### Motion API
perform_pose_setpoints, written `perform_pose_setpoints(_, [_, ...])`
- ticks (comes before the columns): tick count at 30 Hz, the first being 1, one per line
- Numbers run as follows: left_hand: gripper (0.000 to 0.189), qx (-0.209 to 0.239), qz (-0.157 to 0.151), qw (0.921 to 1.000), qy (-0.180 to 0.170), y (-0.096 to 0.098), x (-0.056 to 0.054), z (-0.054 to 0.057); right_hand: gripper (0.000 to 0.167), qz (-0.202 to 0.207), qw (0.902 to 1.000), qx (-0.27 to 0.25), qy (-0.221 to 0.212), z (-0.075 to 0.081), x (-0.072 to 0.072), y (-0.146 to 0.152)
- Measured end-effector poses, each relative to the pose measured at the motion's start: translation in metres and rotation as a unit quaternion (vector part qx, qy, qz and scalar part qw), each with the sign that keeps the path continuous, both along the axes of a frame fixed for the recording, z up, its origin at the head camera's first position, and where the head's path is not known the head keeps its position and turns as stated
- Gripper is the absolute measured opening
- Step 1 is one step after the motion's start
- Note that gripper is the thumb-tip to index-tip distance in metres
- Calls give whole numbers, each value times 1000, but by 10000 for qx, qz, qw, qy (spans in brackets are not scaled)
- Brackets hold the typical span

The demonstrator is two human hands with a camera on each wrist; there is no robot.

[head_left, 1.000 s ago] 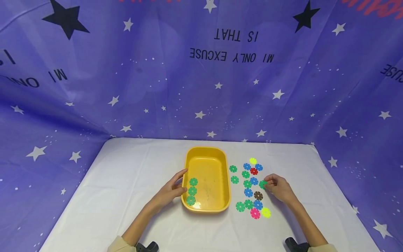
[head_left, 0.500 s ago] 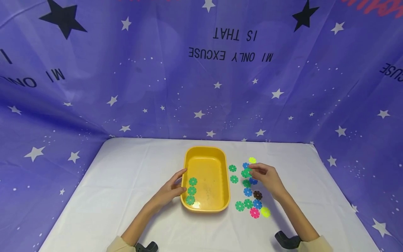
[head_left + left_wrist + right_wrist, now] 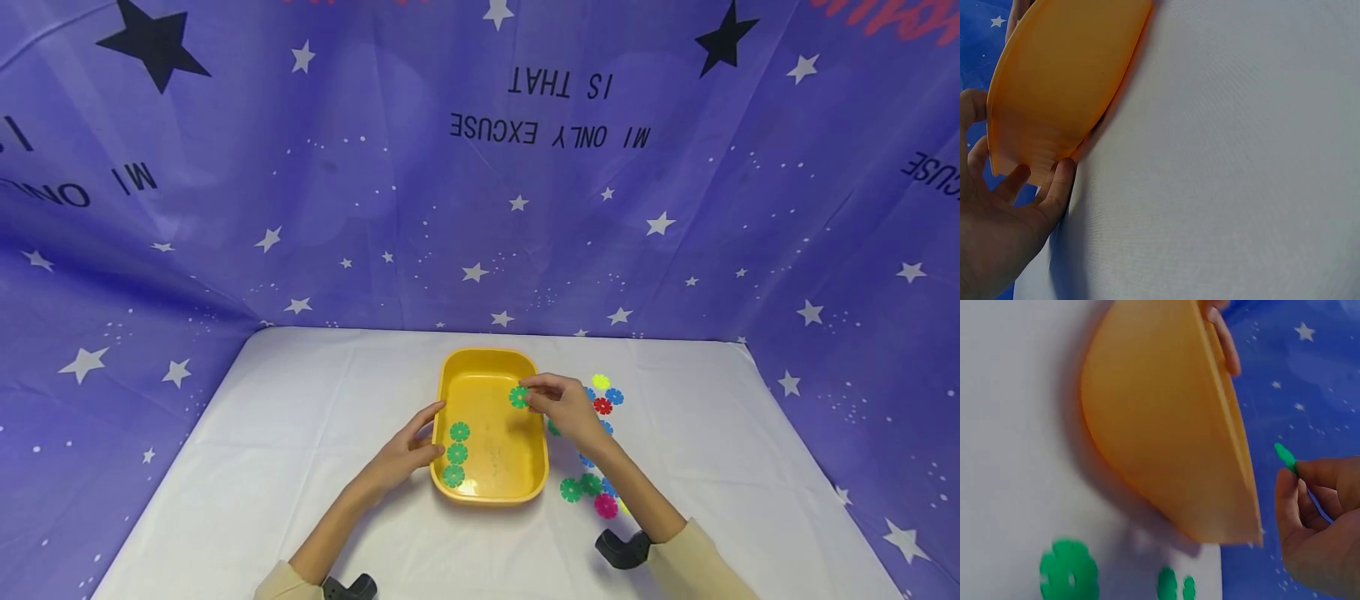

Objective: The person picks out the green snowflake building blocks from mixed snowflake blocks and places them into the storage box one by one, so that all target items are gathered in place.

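My right hand [image 3: 567, 410] pinches a green snowflake disc [image 3: 519, 397] between thumb and fingertips, over the far right part of a yellow tray [image 3: 491, 367]. Seen edge-on, this disc [image 3: 1285, 456] sticks out past the fingertips in the right wrist view. At the tray's left side, my left hand [image 3: 401, 454] holds the rim; in the left wrist view other fingers [image 3: 1059, 187] lie against the outer wall. Inside the tray, green discs [image 3: 457, 453] line up in a column along the left wall.
Right of the tray, loose discs lie on the white cloth [image 3: 360, 375]: green [image 3: 571, 490], red [image 3: 603, 406], blue [image 3: 615, 397], pink [image 3: 606, 506] and yellow [image 3: 601, 381]. My right hand and forearm hide some. A purple star-patterned curtain [image 3: 420, 217] stands behind the table.
My right hand has picked up the green disc from the right of the group and carried it left, across the other discs, to over the tray. My left hand stays put.
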State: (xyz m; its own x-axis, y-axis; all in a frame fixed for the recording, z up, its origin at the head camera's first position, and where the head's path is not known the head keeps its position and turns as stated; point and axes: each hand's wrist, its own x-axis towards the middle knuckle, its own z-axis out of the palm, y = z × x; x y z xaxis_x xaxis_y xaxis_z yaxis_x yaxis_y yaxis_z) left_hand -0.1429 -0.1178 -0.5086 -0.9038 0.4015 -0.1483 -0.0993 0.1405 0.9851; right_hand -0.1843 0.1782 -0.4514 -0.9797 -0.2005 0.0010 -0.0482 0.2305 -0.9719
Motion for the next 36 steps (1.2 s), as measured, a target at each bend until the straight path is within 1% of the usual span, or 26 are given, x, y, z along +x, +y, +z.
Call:
perform_pose_setpoints(5, [73, 26, -39, 10000, -24, 1, 0, 1, 21, 155, 9999, 13, 69, -8, -6, -26])
perform_pose_setpoints(9, [72, 58, -82, 9999, -13, 0, -1, 1, 20, 142, 9998, 66, 126, -11, -11, -42])
perform_pose_setpoints(14, [72, 108, -108, 9999, -25, 0, -1, 2, 18, 29, 9987, 488, 108, -17, -16, -58])
perform_pose_setpoints(17, [72, 117, -140, 9998, -22, 0, -1, 2, 17, -68, 9963, 856, 32, -23, -18, -66])
perform_pose_setpoints(21, [73, 107, -132, 9999, -17, -1, -1, 2, 18, -169, 9928, 1180, -143, -28, -22, -74])
perform_pose_setpoints(26, [73, 78, -113, 9999, -25, -1, -1, 2, 19, -231, 9914, 1213, -431, -32, -24, -83])
perform_pose_setpoints(36, [73, 49, -85, 9999, -49, 0, 0, 1, 19, -236, 9853, 1619, -482, -37, -25, -94])
